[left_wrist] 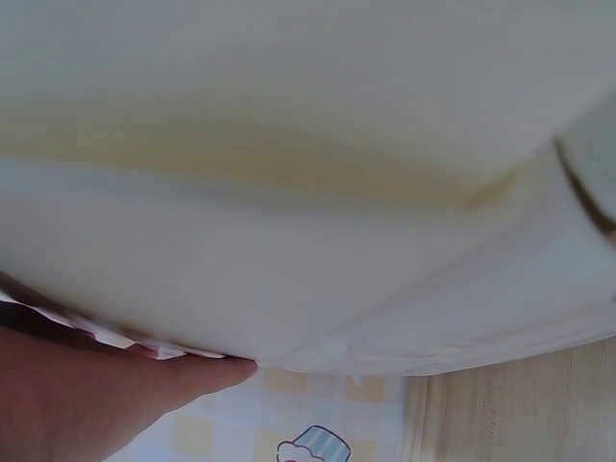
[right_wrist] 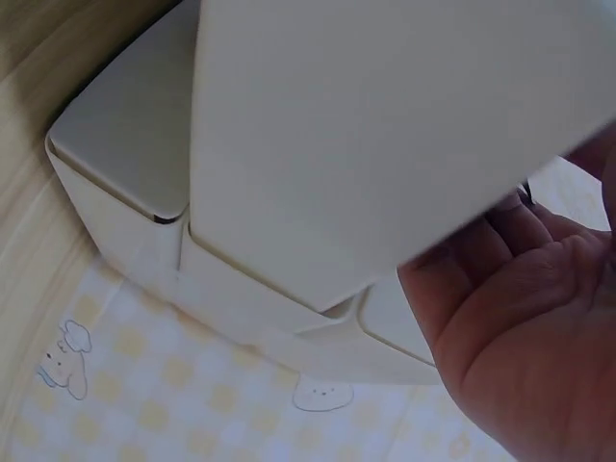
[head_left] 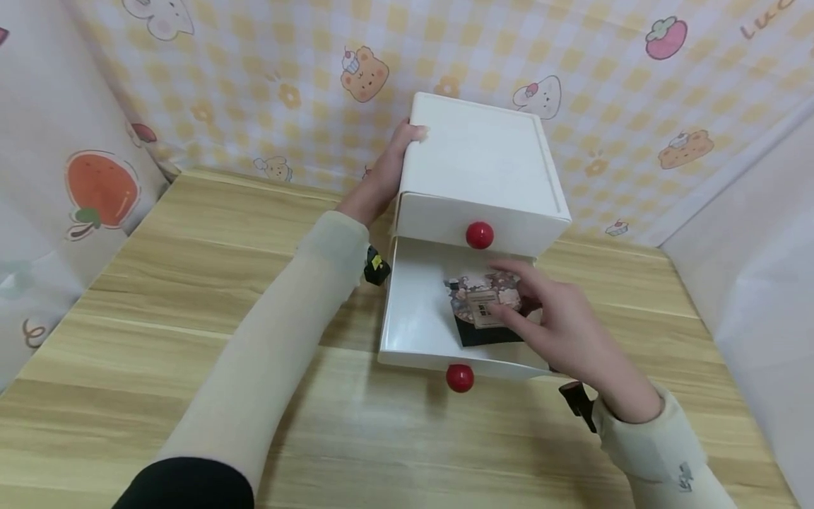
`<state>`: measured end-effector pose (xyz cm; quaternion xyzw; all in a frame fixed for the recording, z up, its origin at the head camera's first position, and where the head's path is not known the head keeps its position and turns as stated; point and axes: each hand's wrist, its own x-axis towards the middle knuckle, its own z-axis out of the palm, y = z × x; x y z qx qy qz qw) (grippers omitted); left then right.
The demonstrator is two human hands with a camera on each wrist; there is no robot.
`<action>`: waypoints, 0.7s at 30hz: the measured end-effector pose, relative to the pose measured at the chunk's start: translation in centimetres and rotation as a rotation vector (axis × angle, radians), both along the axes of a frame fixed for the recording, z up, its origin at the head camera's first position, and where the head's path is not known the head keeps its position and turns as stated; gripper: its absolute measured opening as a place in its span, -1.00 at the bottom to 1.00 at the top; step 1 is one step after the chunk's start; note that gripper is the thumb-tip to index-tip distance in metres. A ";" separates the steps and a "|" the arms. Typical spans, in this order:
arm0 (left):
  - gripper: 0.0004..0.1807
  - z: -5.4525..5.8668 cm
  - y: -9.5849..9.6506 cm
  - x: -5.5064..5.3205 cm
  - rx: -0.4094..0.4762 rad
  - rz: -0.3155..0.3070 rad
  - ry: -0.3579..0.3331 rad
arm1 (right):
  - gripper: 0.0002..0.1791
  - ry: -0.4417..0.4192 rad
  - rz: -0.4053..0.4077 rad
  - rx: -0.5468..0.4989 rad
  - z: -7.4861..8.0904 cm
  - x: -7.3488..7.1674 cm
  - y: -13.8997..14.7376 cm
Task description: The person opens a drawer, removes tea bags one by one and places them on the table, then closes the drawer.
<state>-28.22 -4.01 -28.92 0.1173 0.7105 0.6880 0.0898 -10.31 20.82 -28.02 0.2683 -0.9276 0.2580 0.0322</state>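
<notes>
A white two-drawer box (head_left: 480, 155) stands on the table, its lower drawer (head_left: 416, 304) pulled out. Red round knobs mark the upper drawer (head_left: 432, 215) and the lower one. My left hand (head_left: 388, 166) grips the box's left side near the back, thumb over the top edge; its other fingers are mostly hidden. Inside the lower drawer lies a flat floral-patterned piece (head_left: 463, 304) with a beige label and a black lower band. Over its right part reaches my right hand (head_left: 569, 322), thumb and index finger spread apart. In the right wrist view the drawer wall (right_wrist: 318, 144) hides the fingertips.
The wood-grain table (head_left: 356, 431) extends around the box. Behind it hangs a yellow checked cloth (head_left: 254, 85) with cartoon prints. White cloth walls (head_left: 757, 233) stand at both sides. Black wrist devices (head_left: 376, 266) sit close to the drawer's edges.
</notes>
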 end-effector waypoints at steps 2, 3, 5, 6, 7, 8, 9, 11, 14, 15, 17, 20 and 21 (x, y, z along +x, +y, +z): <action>-0.22 0.0 0.0 0.0 -0.003 0.001 -0.004 | -0.39 0.018 -0.003 -0.026 0.2 0.3 0.3; -0.22 0.0 0.1 0.0 -0.003 0.000 -0.004 | -0.37 0.020 -0.010 -0.038 0.3 0.4 0.4; -0.22 -0.1 0.1 -0.1 -0.005 -0.003 -0.005 | -0.35 0.015 -0.026 -0.069 0.4 0.7 0.7; -0.22 -0.1 0.1 -0.1 -0.004 -0.005 -0.005 | -0.34 0.001 -0.034 -0.090 0.4 0.8 0.9; -0.22 -0.1 0.1 -0.1 -0.003 -0.005 -0.006 | -0.33 -0.021 -0.039 -0.123 0.4 1.0 1.1; -0.22 -0.1 0.1 -0.1 -0.002 -0.003 -0.008 | -0.34 -0.043 -0.046 -0.159 0.4 1.1 1.4; -0.22 -0.1 0.1 -0.1 0.000 -0.002 -0.010 | -0.35 -0.072 -0.058 -0.200 0.5 1.2 1.6; -0.21 -0.2 0.1 -0.2 0.000 0.003 -0.015 | -0.43 -0.115 -0.097 -0.281 0.5 1.5 2.2; -0.22 -0.2 -0.1 -0.2 0.005 0.009 -0.021 | -0.64 -0.118 -0.183 -0.348 0.4 1.8 3.2; -0.22 -0.2 -0.1 -0.2 0.005 0.009 -0.020 | -0.71 -0.110 -0.213 -0.364 0.4 1.9 3.6; -0.23 -0.2 -0.1 -0.2 0.010 0.007 -0.012 | -0.81 -0.100 -0.260 -0.404 0.3 2.1 4.5; -0.24 -0.2 0.0 -0.2 0.009 0.003 -0.006 | -0.81 -0.135 -0.285 -0.571 0.2 2.4 6.1; -0.24 -0.2 0.0 -0.2 0.005 0.001 -0.007 | -0.81 -0.143 -0.296 -0.628 0.2 2.6 6.6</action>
